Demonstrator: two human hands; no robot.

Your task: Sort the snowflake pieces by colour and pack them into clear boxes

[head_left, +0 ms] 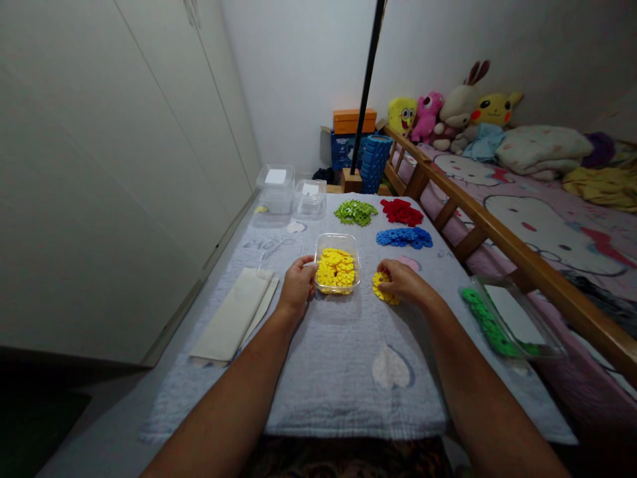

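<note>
A clear plastic box [351, 240] holding several yellow snowflake pieces [336, 268] sits mid-cloth. My left hand [296, 285] grips the box's left wall. To the box's right lies a small pile of loose yellow pieces [384, 294]; my right hand [403, 280] rests on it with fingers curled over the pieces. Further back lie a green pile [355, 212], a red pile [401, 212] and a blue pile [403, 237].
A grey quilted cloth [348, 345] covers the surface. Two empty clear boxes [275, 188] [310, 198] stand at the back left, a folded white cloth [233, 317] at left, a tilted tray with green pieces [490, 325] at right. A wooden bed rail [497, 232] runs along the right.
</note>
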